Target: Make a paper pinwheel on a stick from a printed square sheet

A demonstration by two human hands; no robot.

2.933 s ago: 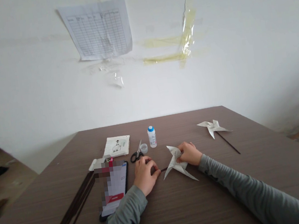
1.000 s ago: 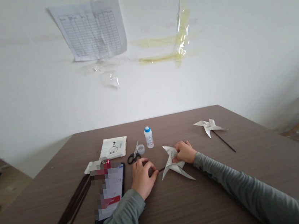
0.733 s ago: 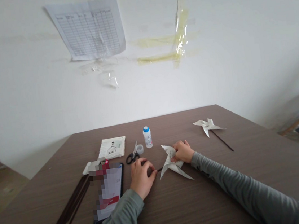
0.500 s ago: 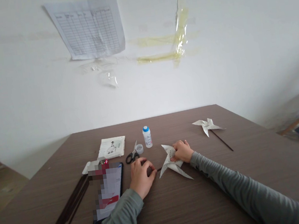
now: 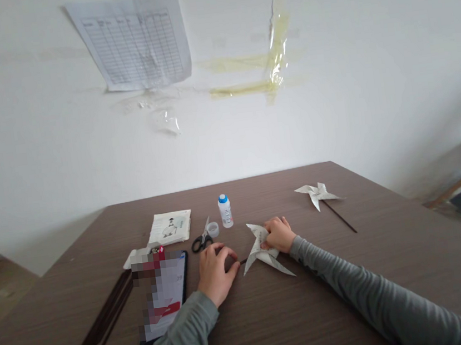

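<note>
A white paper pinwheel (image 5: 261,252) lies flat on the brown table (image 5: 299,321) in front of me. My right hand (image 5: 279,235) presses down on its centre, fingers curled over the folded paper. A thin dark stick (image 5: 242,261) pokes out from the pinwheel's left side. My left hand (image 5: 215,270) rests on the table with thumb and fingers pinched on that stick's end. Both arms wear grey-green sleeves.
A second pinwheel on a dark stick (image 5: 319,195) lies at the far right. Glue bottle (image 5: 225,211), scissors (image 5: 202,240), a tape roll (image 5: 213,229), printed paper sheets (image 5: 170,227), a phone (image 5: 164,295) and a bundle of dark sticks (image 5: 100,328) sit on the left half.
Both hands stay on the pinwheel and stick with almost no motion. The view has drifted slightly, shifting everything a little left in the picture.
</note>
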